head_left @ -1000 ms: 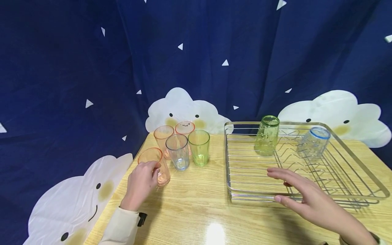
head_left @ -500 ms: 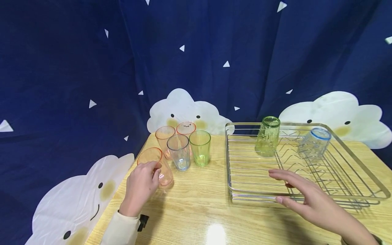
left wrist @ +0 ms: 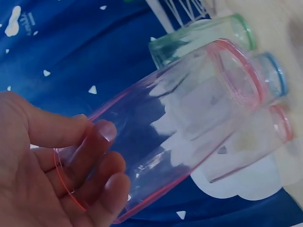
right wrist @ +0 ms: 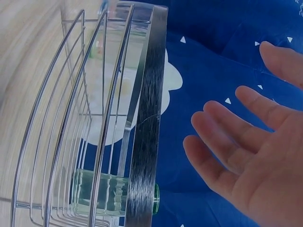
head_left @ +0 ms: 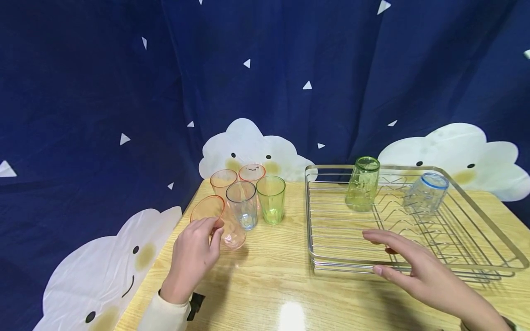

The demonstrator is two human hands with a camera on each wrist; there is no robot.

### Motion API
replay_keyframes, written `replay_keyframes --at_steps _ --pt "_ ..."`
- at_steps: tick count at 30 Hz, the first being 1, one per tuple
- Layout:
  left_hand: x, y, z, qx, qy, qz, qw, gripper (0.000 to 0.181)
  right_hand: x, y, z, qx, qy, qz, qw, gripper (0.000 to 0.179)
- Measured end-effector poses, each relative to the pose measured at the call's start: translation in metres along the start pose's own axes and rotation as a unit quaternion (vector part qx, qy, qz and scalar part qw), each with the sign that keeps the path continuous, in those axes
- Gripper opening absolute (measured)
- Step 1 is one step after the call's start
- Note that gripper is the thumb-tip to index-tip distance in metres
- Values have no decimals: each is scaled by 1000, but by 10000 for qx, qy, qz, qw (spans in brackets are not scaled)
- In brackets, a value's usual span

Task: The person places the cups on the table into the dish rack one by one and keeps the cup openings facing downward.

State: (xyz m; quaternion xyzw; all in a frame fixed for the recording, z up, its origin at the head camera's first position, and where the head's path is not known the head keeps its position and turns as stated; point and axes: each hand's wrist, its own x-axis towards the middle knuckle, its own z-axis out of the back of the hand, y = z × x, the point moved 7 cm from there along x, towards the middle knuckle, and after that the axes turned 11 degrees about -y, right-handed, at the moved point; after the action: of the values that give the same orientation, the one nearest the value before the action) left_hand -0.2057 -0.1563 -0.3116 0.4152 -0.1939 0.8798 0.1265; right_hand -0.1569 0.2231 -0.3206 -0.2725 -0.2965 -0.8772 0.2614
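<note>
My left hand [head_left: 193,258] pinches an orange-pink clear tumbler [head_left: 233,237] near its rim. That tumbler leans, its base toward the right; in the left wrist view the thumb and fingers [left wrist: 110,131] grip its rim end. Just behind stand a blue tumbler [head_left: 243,212], a green tumbler [head_left: 271,202] and two pinkish tumblers, one of them an orange-rimmed tumbler [head_left: 221,179], all mouth up. My right hand [head_left: 422,271] hovers at the front edge of the wire dish rack [head_left: 339,262], fingers extended and holding nothing.
Inside the rack, a green tumbler [head_left: 361,188] and a blue tumbler [head_left: 426,195] sit upside down, the blue one tilted. Wavy wire dividers fill the rack's right part. A dark blue curtain [head_left: 269,69] with white clouds hangs behind the wooden table [head_left: 265,276].
The held tumbler has gone from nearly upright to a stronger lean, its base swinging right. My left hand has shifted slightly right. The right hand stays in place.
</note>
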Motion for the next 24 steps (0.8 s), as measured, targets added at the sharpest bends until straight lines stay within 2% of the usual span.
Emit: replay_keyframes --at_steps 7,14,21,24 --pt "1 -16 17 -374 -417 -363 9978 9 1 0 -1 -6 14 -27 10000 67" --pt "4 -30 30 -805 -908 -729 9899 13 0 -1 -1 -4 -8 34 10000 67" --pt "4 -37 35 -1245 -937 -795 9846 6 0 -2 0 -52 48 -9 10000 67" --pt "4 -41 36 -1533 -1011 -876 9791 5 0 -1 0 -39 36 26 10000 67"
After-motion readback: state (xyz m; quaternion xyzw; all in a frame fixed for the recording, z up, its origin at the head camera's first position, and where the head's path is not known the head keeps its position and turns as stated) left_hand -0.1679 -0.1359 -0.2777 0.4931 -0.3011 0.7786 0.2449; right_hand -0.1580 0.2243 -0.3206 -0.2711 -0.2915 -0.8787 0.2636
